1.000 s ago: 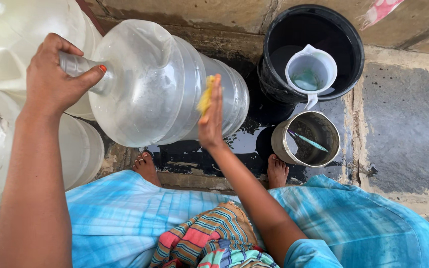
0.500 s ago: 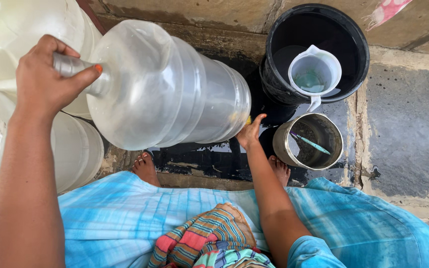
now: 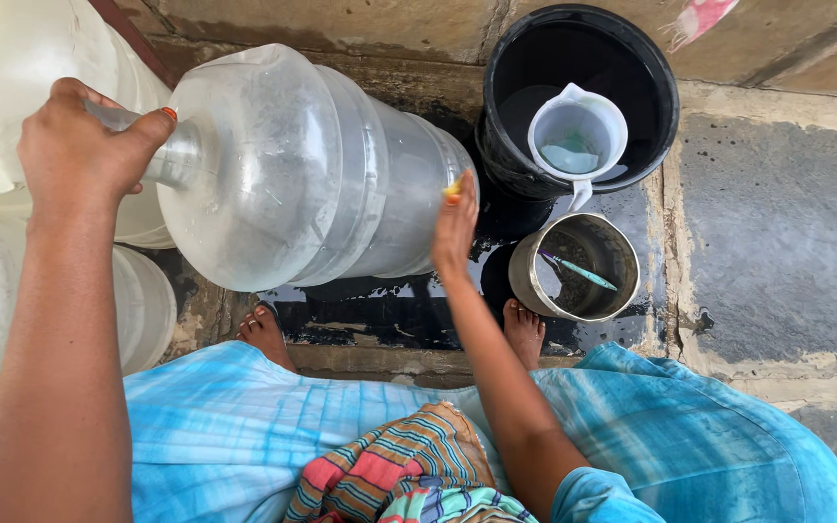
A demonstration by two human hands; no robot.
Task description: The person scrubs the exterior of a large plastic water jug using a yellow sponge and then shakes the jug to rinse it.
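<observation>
Left hand is clamped round the neck of a large clear water jug, held tilted on its side above wet stone; right hand presses flat against the jug's base, fingers together, something yellow under them; right of it stand a steel pot and, farther off, a black bucket holding a white pitcher.

The large clear plastic water jug lay tipped on its side, held off the wet stone floor, neck pointing left.
</observation>
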